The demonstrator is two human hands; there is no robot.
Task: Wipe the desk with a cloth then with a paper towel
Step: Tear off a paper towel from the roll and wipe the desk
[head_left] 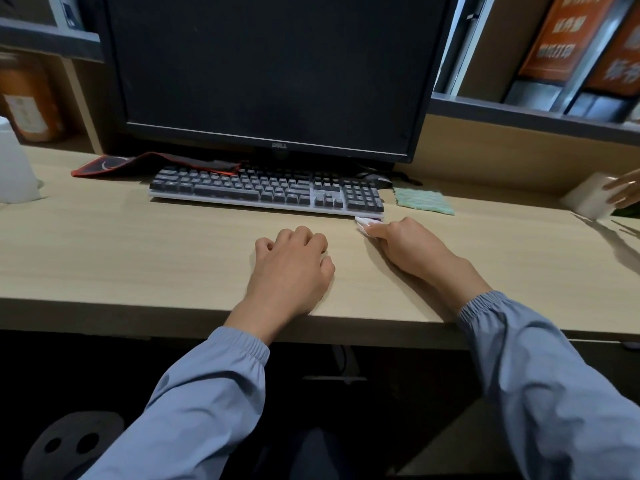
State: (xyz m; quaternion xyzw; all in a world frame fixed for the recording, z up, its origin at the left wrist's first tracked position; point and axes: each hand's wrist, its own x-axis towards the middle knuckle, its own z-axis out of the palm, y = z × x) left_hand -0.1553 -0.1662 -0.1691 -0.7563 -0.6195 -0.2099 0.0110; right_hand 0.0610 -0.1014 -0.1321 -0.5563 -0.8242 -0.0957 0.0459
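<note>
A light wooden desk [138, 251] stretches across the view. My right hand [401, 247] holds a small white wad of paper towel [363, 223] against the desk, just below the keyboard's right front corner. My left hand [291, 265] rests on the desk near the front edge, its fingers loosely curled and holding nothing. A green cloth [424, 200] lies flat on the desk to the right of the keyboard, apart from both hands.
A dark keyboard [266, 190] sits in front of a black monitor [270, 71]. A red-edged mouse pad [138, 164] lies behind the keyboard at left. A white container [15, 164] stands far left. Another person's hand [625, 190] touches a white roll [588, 197] at right.
</note>
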